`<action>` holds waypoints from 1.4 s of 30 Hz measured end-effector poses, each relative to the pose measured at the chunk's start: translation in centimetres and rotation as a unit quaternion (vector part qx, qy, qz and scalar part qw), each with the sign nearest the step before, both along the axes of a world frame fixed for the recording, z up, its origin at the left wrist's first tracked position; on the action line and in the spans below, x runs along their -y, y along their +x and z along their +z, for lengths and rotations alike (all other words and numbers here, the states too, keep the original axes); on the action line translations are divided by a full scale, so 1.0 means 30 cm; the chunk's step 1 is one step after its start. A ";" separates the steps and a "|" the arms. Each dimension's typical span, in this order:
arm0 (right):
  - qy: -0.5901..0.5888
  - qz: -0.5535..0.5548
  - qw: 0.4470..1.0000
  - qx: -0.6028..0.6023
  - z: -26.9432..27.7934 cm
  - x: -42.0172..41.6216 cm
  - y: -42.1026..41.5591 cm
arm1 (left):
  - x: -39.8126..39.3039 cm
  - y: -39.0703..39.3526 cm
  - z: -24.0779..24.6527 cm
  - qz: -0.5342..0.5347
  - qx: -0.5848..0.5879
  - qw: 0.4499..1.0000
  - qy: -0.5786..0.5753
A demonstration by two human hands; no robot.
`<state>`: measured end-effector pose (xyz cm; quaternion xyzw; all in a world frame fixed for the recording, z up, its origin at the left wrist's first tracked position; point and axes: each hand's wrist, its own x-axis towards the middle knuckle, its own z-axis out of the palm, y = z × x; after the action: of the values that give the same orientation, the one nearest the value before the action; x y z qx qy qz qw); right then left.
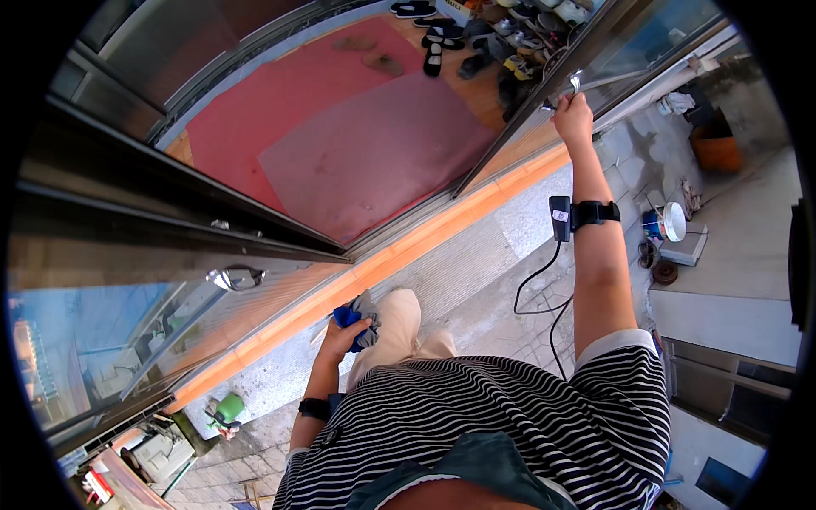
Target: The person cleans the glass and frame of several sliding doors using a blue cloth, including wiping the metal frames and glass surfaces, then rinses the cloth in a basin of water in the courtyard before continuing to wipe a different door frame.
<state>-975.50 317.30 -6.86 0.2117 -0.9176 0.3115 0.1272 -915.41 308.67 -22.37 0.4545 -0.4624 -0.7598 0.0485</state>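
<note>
My right hand [574, 120] is closed around the metal handle [575, 81] of a dark-framed glass door at the upper right. Low in front of my body, my left hand [344, 335] grips a bunched blue and grey cloth [362, 320]. A second glass door on the left carries another shiny handle [236, 278], which no hand touches. Between the doors the doorway stands open, with red mats [376, 146] on the wooden floor inside.
Many shoes [433, 59] lie inside at the upper right. An orange-tiled sill [382, 252] crosses the doorway. Outside are a white-lidded bucket [674, 222], an orange container [715, 148] and a green sprayer-like container [229, 407]. A black cable hangs beside my right arm.
</note>
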 end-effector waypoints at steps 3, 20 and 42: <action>0.041 -0.026 0.997 -0.058 -0.047 -0.043 -0.100 | 0.021 -0.131 0.139 -0.019 -0.014 0.999 0.025; 0.045 0.093 0.991 0.085 0.061 -0.098 -0.094 | 0.311 -0.797 0.411 0.143 -0.075 0.978 0.133; 0.244 0.072 0.904 0.345 0.103 -0.200 -0.005 | 1.358 -1.166 0.258 0.291 -0.127 0.933 0.170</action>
<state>-975.65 323.30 -3.76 0.1806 -0.9338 0.1401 -0.2752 -950.40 267.91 -14.61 0.4703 -0.1638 -0.8310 0.2477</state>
